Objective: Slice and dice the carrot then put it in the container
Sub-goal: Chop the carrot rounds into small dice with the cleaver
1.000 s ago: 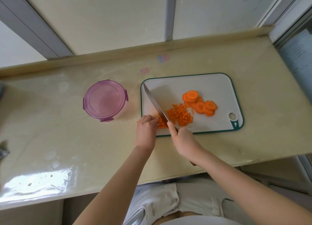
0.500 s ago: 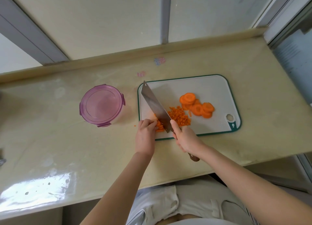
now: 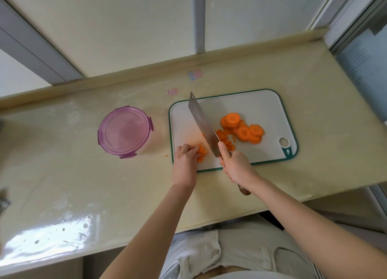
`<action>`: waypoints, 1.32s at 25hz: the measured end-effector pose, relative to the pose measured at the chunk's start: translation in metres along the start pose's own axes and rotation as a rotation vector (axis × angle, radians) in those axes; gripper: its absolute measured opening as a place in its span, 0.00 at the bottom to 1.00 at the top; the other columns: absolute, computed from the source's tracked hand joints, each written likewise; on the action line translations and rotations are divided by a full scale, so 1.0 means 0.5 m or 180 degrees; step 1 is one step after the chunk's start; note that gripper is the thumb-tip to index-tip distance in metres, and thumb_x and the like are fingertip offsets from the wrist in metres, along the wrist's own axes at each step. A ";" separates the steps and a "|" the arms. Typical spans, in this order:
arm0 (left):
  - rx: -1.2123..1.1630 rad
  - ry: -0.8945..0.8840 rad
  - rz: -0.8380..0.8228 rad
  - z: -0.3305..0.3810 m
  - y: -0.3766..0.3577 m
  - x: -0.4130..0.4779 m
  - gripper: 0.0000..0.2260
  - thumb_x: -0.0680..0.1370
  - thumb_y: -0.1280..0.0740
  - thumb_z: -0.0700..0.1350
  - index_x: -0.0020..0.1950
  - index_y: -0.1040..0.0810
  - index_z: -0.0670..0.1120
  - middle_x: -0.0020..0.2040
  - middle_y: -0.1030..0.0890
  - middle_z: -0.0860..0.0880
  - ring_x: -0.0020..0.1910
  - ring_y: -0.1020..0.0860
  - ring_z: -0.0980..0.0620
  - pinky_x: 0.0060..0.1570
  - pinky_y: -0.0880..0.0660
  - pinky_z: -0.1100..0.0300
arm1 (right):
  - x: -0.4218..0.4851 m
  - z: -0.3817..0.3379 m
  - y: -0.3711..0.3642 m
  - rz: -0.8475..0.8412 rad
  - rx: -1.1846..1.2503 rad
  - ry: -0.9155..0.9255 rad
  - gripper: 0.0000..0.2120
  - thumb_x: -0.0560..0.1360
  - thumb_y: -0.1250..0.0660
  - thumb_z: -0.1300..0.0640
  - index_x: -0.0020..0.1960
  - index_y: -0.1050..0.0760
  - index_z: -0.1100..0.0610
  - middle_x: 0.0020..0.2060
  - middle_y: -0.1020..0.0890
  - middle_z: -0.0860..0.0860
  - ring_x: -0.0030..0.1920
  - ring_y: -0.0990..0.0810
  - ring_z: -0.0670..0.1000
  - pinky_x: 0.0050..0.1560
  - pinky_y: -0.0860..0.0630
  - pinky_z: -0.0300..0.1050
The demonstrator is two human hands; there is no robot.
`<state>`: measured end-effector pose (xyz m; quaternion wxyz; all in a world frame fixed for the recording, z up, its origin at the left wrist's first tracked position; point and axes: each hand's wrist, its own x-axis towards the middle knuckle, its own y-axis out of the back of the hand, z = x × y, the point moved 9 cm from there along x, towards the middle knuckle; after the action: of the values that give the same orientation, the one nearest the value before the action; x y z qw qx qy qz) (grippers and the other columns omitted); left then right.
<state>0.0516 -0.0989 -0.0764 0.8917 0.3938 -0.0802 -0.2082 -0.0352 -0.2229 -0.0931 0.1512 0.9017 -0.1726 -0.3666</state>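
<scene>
On the white cutting board point(image 3: 257, 104) lie several round carrot slices point(image 3: 244, 130) and a pile of diced carrot point(image 3: 225, 141). My right hand point(image 3: 235, 165) grips the handle of a cleaver point(image 3: 202, 124), forefinger along the spine; the blade is lifted and tilted over the board's left part. My left hand point(image 3: 185, 159) holds down a small stack of carrot strips point(image 3: 201, 152) with curled fingers at the board's near left corner. The round container point(image 3: 124, 131) with its purple lid clipped on stands left of the board.
A tiny carrot crumb point(image 3: 167, 155) lies on the beige counter point(image 3: 83, 184) just left of the board. The counter's near edge runs below my hands, a raised lip along its back. A window frame stands at the right.
The cleaver has risen off the board and its flat face now shows. My left hand stays on the carrot strips at the board's corner.
</scene>
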 end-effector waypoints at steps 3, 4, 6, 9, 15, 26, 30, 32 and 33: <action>0.0197 -0.0120 -0.0063 0.003 -0.003 -0.001 0.11 0.77 0.35 0.37 0.59 0.20 0.39 0.50 0.21 0.44 0.50 0.28 0.44 0.51 0.33 0.65 | -0.005 -0.003 0.003 -0.0048 -0.0048 0.0011 0.28 0.79 0.50 0.37 0.32 0.35 0.57 0.24 0.33 0.50 0.24 0.36 0.49 0.27 0.40 0.42; 0.0330 -0.0209 -0.0062 0.006 -0.001 -0.003 0.11 0.77 0.35 0.38 0.58 0.20 0.41 0.50 0.21 0.44 0.50 0.28 0.43 0.50 0.32 0.60 | -0.008 -0.005 0.003 -0.0049 -0.0049 0.0013 0.28 0.79 0.50 0.37 0.32 0.34 0.57 0.24 0.33 0.50 0.24 0.35 0.49 0.27 0.40 0.42; 0.0558 -0.0306 -0.0067 0.004 0.003 -0.006 0.11 0.77 0.34 0.41 0.59 0.20 0.43 0.52 0.20 0.46 0.51 0.27 0.43 0.49 0.35 0.58 | -0.016 -0.010 0.003 -0.0038 0.0021 0.0004 0.28 0.79 0.49 0.36 0.32 0.34 0.57 0.23 0.33 0.50 0.24 0.35 0.50 0.26 0.39 0.42; 0.0585 -0.0347 -0.0075 0.000 0.006 -0.007 0.12 0.75 0.32 0.41 0.58 0.20 0.43 0.54 0.20 0.45 0.52 0.26 0.43 0.52 0.32 0.55 | -0.028 -0.023 0.007 -0.0060 0.0062 0.0063 0.28 0.79 0.50 0.37 0.33 0.34 0.58 0.22 0.33 0.49 0.23 0.35 0.49 0.26 0.38 0.42; 0.0487 -0.0300 0.0022 -0.002 0.004 0.002 0.07 0.72 0.30 0.36 0.49 0.17 0.40 0.45 0.20 0.43 0.45 0.25 0.41 0.46 0.27 0.53 | -0.045 -0.028 -0.007 -0.0180 -0.0218 0.0058 0.28 0.80 0.51 0.37 0.32 0.35 0.57 0.23 0.33 0.50 0.24 0.35 0.49 0.27 0.39 0.42; 0.0612 -0.0460 0.0152 0.002 -0.001 0.005 0.08 0.63 0.25 0.30 0.36 0.19 0.41 0.33 0.26 0.45 0.35 0.27 0.45 0.32 0.31 0.61 | -0.036 -0.034 -0.026 -0.0206 -0.0781 0.0203 0.29 0.80 0.53 0.38 0.29 0.37 0.57 0.26 0.30 0.53 0.27 0.31 0.53 0.36 0.30 0.47; 0.0572 -0.0459 0.0226 0.001 0.002 0.004 0.10 0.61 0.25 0.28 0.36 0.18 0.40 0.32 0.25 0.45 0.34 0.27 0.44 0.32 0.29 0.62 | -0.035 -0.035 -0.034 -0.0136 -0.0962 0.0307 0.25 0.81 0.52 0.41 0.30 0.37 0.53 0.30 0.27 0.55 0.36 0.25 0.59 0.39 0.29 0.49; 0.0636 -0.0496 0.0276 0.002 0.004 0.004 0.10 0.60 0.25 0.28 0.35 0.18 0.41 0.32 0.25 0.46 0.33 0.27 0.45 0.33 0.31 0.61 | -0.029 -0.036 -0.034 -0.0037 -0.0972 0.0340 0.29 0.81 0.52 0.40 0.30 0.35 0.58 0.27 0.28 0.54 0.34 0.26 0.57 0.38 0.31 0.47; 0.0685 -0.0501 0.0293 0.003 0.005 0.004 0.10 0.61 0.24 0.29 0.36 0.18 0.42 0.32 0.24 0.47 0.34 0.27 0.44 0.34 0.32 0.61 | -0.024 -0.040 -0.036 -0.0022 -0.0982 0.0372 0.30 0.81 0.52 0.40 0.30 0.35 0.59 0.27 0.28 0.54 0.33 0.27 0.56 0.37 0.32 0.46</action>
<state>0.0539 -0.0993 -0.0734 0.8439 0.4655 -0.1897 -0.1876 -0.0256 -0.1987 -0.0792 0.2964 0.8881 -0.1020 -0.3362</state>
